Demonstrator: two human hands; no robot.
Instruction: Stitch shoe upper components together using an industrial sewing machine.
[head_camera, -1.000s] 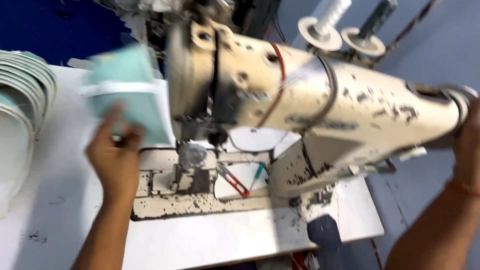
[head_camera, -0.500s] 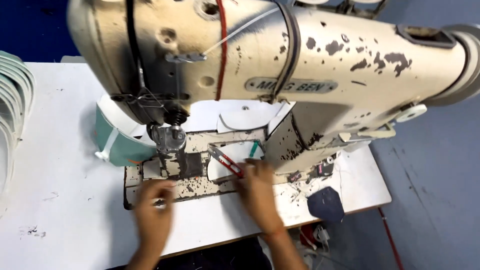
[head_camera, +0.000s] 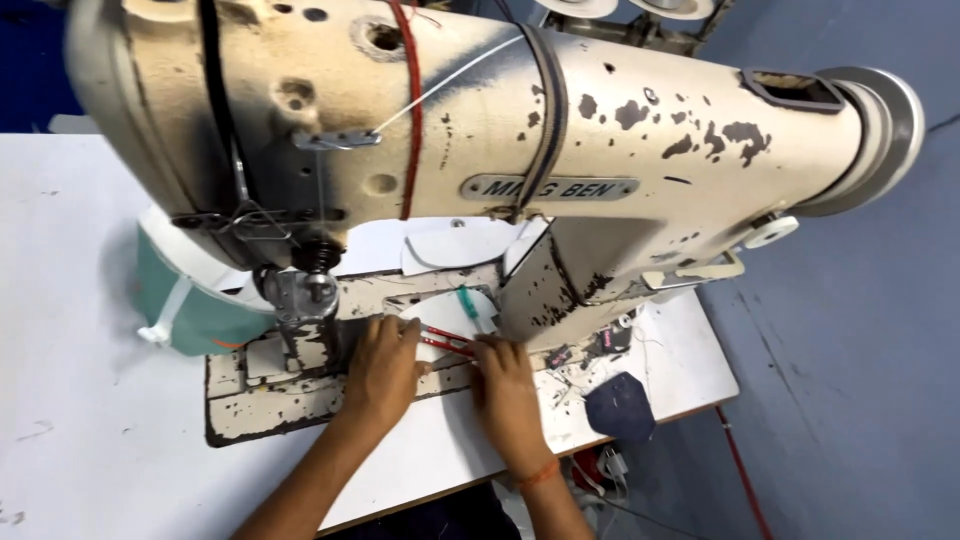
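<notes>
Hands (head_camera: 385, 365) on machine bed (head_camera: 260, 405), under sewing machine arm (head_camera: 600, 150); masks (head_camera: 190, 300) left.

A white table (head_camera: 80, 330) bears a worn sewing machine (head_camera: 480, 150), teal masks (head_camera: 185, 300), perhaps a dark pad (head_camera: 620, 408).

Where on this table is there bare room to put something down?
The widest bare patch of the white table lies left of the teal mask stack. A narrower strip runs along the front edge beside the left hand. It is crowded under the sewing machine, around the right hand and the dark pad.
</notes>
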